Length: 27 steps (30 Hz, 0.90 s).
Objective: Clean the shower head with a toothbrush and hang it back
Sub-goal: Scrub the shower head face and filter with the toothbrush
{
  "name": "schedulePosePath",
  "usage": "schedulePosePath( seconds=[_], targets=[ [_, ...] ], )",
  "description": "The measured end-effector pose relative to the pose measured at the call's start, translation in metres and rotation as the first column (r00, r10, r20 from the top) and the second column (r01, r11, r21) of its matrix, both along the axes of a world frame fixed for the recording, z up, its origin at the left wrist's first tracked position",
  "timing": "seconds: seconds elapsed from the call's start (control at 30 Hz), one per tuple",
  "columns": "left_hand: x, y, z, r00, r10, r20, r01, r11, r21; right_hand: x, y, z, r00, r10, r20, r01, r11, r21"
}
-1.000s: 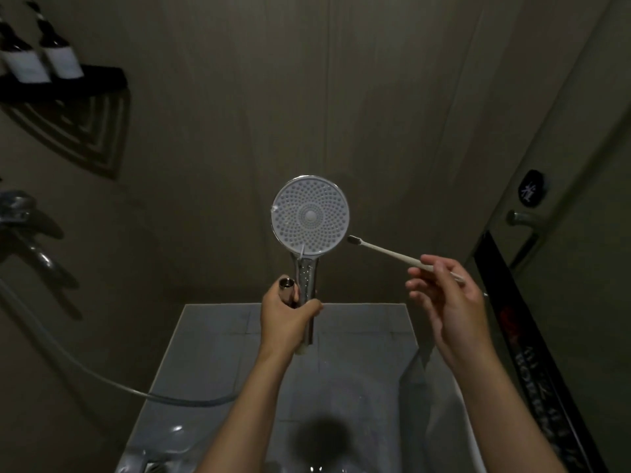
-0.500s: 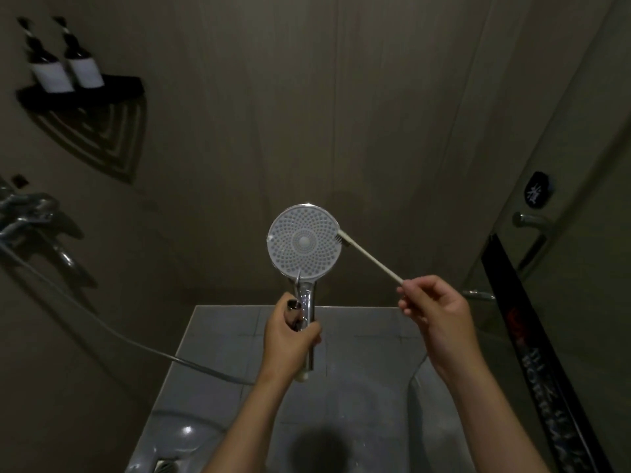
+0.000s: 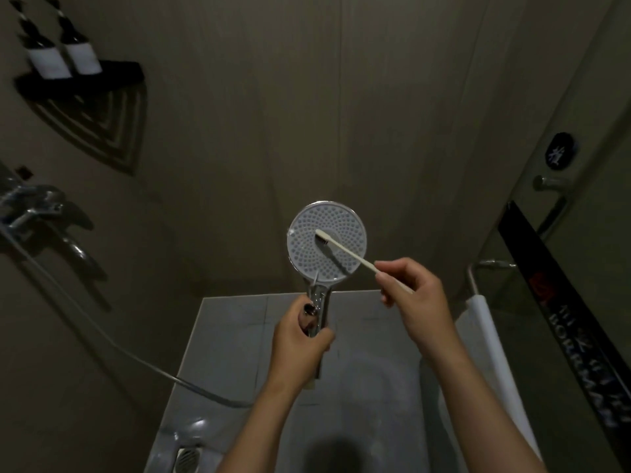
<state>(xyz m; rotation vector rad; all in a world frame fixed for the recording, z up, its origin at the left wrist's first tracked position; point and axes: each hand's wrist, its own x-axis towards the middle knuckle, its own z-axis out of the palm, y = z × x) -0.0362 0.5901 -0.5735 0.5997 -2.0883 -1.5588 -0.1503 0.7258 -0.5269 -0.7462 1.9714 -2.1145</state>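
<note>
A round shower head [image 3: 309,257] with a white dotted spray face and a chrome handle stands upright in the middle of the view. My left hand [image 3: 300,339] grips its handle from below. My right hand [image 3: 413,295] pinches the end of a thin white toothbrush [image 3: 345,249]. The brush's bristle end lies on the centre of the spray face. A grey hose [image 3: 112,346] runs from the handle's lower end off to the left wall.
Chrome tap fittings [image 3: 37,213] jut from the left wall. A black corner shelf [image 3: 85,80] with two dark bottles hangs at the upper left. A glass door with a chrome handle [image 3: 549,186] is on the right. A floor drain [image 3: 187,455] sits below.
The toothbrush head has moved left from the rim of the spray face onto its centre. My right hand has come closer to the shower head. The left hand keeps its grip.
</note>
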Motion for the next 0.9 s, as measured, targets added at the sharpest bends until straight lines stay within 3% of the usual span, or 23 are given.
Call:
schedulePosePath(
  seconds=[0.13, 0.23, 0.33, 0.47, 0.63, 0.9],
  targets=[
    [0.009, -0.005, -0.004, 1.0, -0.006, 0.021, 0.006, 1.0, 0.003, -0.005, -0.01, 0.001, 0.977, -0.093, -0.193, 0.112, 0.99, 0.091],
    [0.011, -0.01, -0.006, 1.0, 0.005, 0.024, -0.006, 1.0, 0.016, -0.017, -0.016, 0.006, 0.942, -0.19, -0.277, 0.214, 0.975, 0.058],
    [0.007, -0.014, -0.009, 0.999, 0.034, 0.021, -0.035, 0.999, 0.035, -0.028, -0.018, 0.008, 0.935, -0.242, -0.258, 0.257, 0.966, 0.026],
    [-0.011, -0.017, -0.007, 0.997, 0.064, 0.03, -0.066, 0.996, 0.054, -0.038, -0.021, 0.01, 0.97, -0.12, -0.21, 0.114, 0.993, -0.039],
    [-0.039, -0.012, 0.01, 0.997, 0.074, 0.001, -0.074, 0.994, 0.083, -0.057, -0.017, 0.012, 0.977, 0.06, -0.203, -0.041, 0.994, 0.097],
    [-0.072, 0.001, 0.034, 0.998, 0.063, -0.023, -0.061, 0.995, 0.075, -0.096, -0.01, 0.018, 0.967, -0.09, -0.239, 0.097, 0.995, 0.017]
  ],
)
